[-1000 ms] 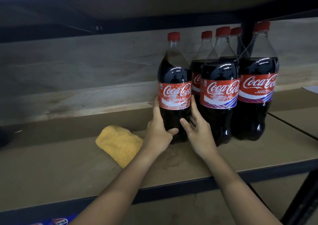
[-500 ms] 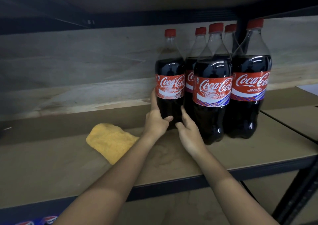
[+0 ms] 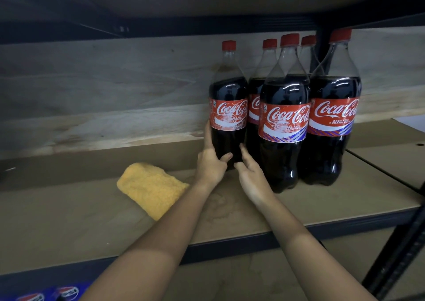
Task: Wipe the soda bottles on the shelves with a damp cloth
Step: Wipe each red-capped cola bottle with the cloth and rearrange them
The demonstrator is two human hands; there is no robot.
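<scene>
Fingers of the left hand run up the left flank of the leftmost cola bottle, thumb hooked across its dark lower body, so that hand grips it; the right hand lies against the bottle's lower right side with fingers nearly straight, touching rather than wrapping.

By size: the shelf board spreads wide and brown, with a pale plank wall behind and a dark metal front edge; much bare board lies to the left of the bottles. Four more cola bottles stand upright in a tight cluster, just right of the held one, all red-capped, red-labelled and filled with dark soda up to the shoulder, necks clear. A black upright post rises at the right front corner. Both forearms reach in from below, crossing the front edge. The yellow cloth lies crumpled on the board, left of the left wrist, apart from the bottles and touched by neither hand.
</scene>
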